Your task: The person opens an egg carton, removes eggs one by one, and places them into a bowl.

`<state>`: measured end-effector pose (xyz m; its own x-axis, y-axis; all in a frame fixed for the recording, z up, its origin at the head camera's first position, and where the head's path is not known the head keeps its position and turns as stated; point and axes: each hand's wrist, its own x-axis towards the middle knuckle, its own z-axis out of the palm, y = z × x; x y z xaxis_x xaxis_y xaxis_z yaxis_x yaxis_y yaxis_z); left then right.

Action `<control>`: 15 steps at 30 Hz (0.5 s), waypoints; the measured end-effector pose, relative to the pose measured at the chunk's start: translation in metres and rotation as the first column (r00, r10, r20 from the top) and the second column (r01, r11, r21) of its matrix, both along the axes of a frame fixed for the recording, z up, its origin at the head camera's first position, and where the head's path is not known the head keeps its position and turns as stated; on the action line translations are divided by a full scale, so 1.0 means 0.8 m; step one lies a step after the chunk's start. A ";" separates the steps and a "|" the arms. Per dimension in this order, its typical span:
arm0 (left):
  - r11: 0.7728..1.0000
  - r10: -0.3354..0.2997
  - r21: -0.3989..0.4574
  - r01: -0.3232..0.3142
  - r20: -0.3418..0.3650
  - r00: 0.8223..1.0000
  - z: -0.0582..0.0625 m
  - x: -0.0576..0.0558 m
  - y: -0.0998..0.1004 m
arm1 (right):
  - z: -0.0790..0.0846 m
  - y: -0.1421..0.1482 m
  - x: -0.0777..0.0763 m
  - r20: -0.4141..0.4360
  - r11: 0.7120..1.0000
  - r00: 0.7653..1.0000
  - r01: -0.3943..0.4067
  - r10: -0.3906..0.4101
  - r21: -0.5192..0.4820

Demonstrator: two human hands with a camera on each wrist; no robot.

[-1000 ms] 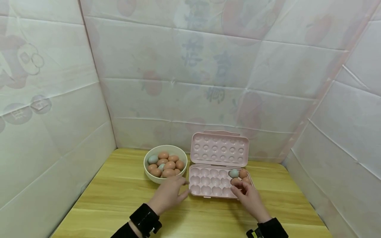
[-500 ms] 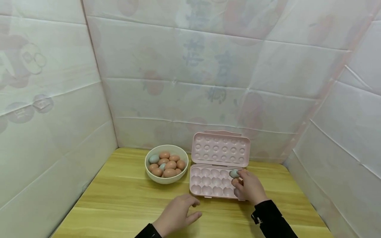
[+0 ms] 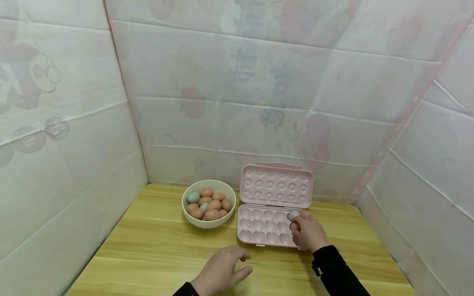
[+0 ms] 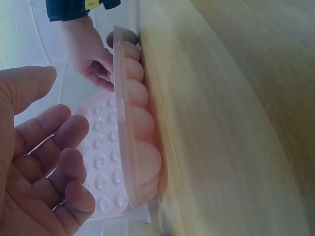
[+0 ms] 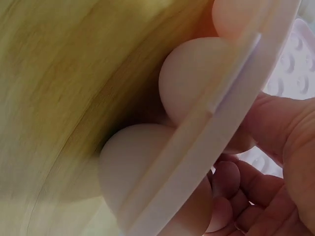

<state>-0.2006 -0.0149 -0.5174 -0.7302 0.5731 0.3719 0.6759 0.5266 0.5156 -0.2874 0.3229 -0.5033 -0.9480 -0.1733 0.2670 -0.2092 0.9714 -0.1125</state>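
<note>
A pink plastic egg carton [image 3: 247, 241] stands with its lid [image 3: 277, 186] raised. Eggs sit at its right end, among them a pale blue egg [image 3: 293, 216]. My right hand [image 3: 310, 233] reaches over that end, thumb and fingers curled around a brown egg [image 3: 294, 226]. In the right wrist view another brown egg [image 5: 194, 216] shows just below the fingers, partly behind the carton's rim. My left hand [image 3: 224, 267] hovers over the table in front of the carton, holding nothing. Its fingers are loosely bent in the left wrist view.
A cream bowl [image 3: 186, 213] of brown and pale blue eggs stands left of the carton on the wooden table [image 3: 148, 246]. Printed cloth walls [image 3: 222, 123] enclose the table's back and sides.
My left hand has come down from beside the bowl toward the front edge. My right hand has moved from the carton's front right corner farther over its eggs and closed in.
</note>
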 end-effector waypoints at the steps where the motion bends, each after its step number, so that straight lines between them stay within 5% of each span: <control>1: 1.000 0.000 0.001 0.000 -0.001 1.000 0.000 0.000 0.000 | 0.000 0.001 0.000 0.003 1.000 1.000 0.002 -0.002 0.001; 9: 1.000 0.014 0.008 -0.014 0.008 1.000 -0.001 0.000 0.001 | 0.003 0.004 0.005 -0.001 1.000 1.000 0.002 -0.002 -0.004; 15: 0.992 0.117 0.055 -0.111 -0.101 0.988 -0.001 -0.003 0.000 | 0.016 -0.003 0.013 0.010 0.981 1.000 0.018 -0.017 -0.193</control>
<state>-0.2030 -0.0148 -0.5180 -0.7459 0.4676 0.4743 0.6639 0.5793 0.4729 -0.2767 0.3205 -0.4906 -0.9527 -0.1028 0.2859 -0.1908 0.9348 -0.2997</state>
